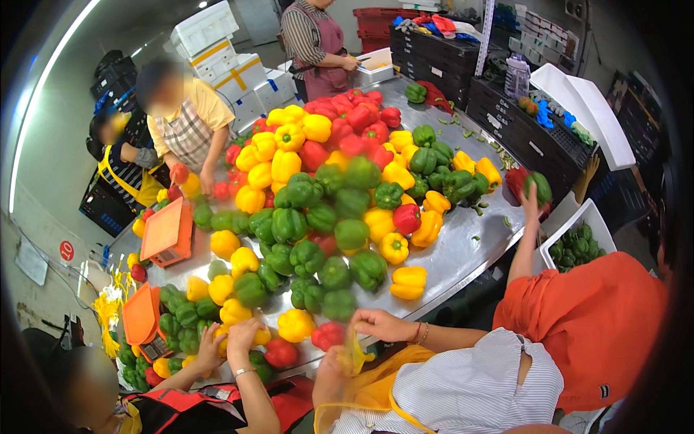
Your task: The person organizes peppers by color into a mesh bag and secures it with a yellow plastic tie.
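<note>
Close to the table's near edge, my right hand [379, 325] pinches the top of a yellow mesh net bag [357, 351]. My left hand [332, 366], partly blurred, holds the same bag lower down. I cannot make out what, if anything, is inside it. Just beyond my hands a red bell pepper [327, 336] lies on the steel table [461, 244]. A yellow bell pepper [296, 325] and a blurred green bell pepper [339, 305] are also near. Farther in rises a large pile of red, yellow and green peppers [290, 225].
Two orange scales [167, 230] [142, 314] stand left. A co-worker's hands [227, 344] hold a yellow pepper close on my left. On my right, a person in orange [580, 331] lifts peppers beside a white foam box [604, 230] of green peppers. Black crates [520, 122] line the far right.
</note>
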Demonstrator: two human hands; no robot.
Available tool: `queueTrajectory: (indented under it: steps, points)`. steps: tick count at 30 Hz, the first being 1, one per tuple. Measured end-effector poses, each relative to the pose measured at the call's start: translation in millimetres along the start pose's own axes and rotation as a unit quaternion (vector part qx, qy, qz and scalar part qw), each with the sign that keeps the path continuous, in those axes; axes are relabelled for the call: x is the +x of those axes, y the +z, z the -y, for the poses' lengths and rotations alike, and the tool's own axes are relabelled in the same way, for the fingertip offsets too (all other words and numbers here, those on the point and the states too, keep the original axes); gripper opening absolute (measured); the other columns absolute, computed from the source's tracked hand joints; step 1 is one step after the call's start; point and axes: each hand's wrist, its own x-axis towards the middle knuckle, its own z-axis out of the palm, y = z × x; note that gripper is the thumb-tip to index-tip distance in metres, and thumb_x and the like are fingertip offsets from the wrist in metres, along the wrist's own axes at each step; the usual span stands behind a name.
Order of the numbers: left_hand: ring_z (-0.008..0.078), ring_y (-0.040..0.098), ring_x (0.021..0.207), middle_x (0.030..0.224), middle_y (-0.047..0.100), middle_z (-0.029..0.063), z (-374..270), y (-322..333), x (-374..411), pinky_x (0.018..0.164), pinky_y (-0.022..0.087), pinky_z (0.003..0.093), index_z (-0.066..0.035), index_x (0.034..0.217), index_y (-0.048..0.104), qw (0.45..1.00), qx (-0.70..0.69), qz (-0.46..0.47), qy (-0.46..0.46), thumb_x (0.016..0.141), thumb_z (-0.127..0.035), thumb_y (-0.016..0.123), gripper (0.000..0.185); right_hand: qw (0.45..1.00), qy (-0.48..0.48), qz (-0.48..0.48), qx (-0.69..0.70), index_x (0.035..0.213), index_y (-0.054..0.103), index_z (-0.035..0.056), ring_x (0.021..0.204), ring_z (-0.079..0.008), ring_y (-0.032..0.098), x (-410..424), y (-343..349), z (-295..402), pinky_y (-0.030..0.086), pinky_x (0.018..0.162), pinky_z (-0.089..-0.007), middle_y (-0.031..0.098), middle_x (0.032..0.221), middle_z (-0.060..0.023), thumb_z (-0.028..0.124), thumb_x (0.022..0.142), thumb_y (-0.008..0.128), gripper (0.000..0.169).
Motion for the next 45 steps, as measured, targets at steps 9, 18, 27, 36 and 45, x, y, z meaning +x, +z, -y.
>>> queueTrajectory:
  steps: [9,18,27,36,45]
  points:
    - [0.0128,0.048,0.06,0.063,0.05,0.001,5,-18,-17,0.055,0.039,0.0267,-0.005,0.09,0.053,0.969,-0.179,-0.159,0.069,0.089,-0.023,0.051,0.018,0.932,0.194,0.095,0.29,0.093,0.052,0.0081,0.053,-0.0035,0.033,-12,17,-22,0.027,0.046,-0.0194,0.039,0.064,0.0069,0.028,0.092,0.046,0.021]
    - [0.0066,0.034,0.043,0.054,0.038,-0.0049,-13,-11,-38,0.045,0.03,0.0236,-0.012,0.088,0.048,0.902,-0.415,0.031,-0.113,0.092,-0.036,0.042,0.025,0.993,0.099,-0.009,0.07,0.092,0.056,0.0038,0.057,-0.0039,0.044,-15,14,-3,0.035,0.053,-0.0188,0.05,0.067,0.0038,0.027,0.093,0.045,0.025]
    - [0.0111,0.041,0.046,0.065,0.048,0.0002,12,-19,-15,0.043,0.033,0.0236,-0.004,0.091,0.054,0.988,-0.148,-0.041,-0.02,0.085,-0.035,0.056,0.032,0.931,0.154,-0.02,0.329,0.094,0.052,0.0065,0.054,-0.0055,0.038,10,-11,-19,0.034,0.05,-0.0196,0.042,0.064,0.0043,0.027,0.095,0.038,0.025]
    - [0.0055,0.036,0.042,0.048,0.035,-0.0059,-45,14,12,0.042,0.033,0.0197,-0.005,0.102,0.049,0.938,-0.342,0.01,-0.062,0.094,-0.028,0.037,0.027,0.98,0.157,0.089,0.083,0.098,0.06,0.005,0.062,-0.0005,0.042,3,-24,2,0.034,0.054,-0.0171,0.053,0.073,0.0068,0.029,0.091,0.049,0.027]
    - [0.0152,0.056,0.08,0.095,0.058,0.0058,9,-30,-7,0.068,0.046,0.0275,-0.002,0.105,0.054,0.988,-0.111,-0.081,-0.076,0.086,-0.028,0.056,0.032,0.928,0.179,-0.043,0.325,0.103,0.054,0.0043,0.064,-0.0055,0.051,15,1,-4,0.04,0.054,-0.0198,0.058,0.08,0.0018,0.032,0.092,0.044,0.032]
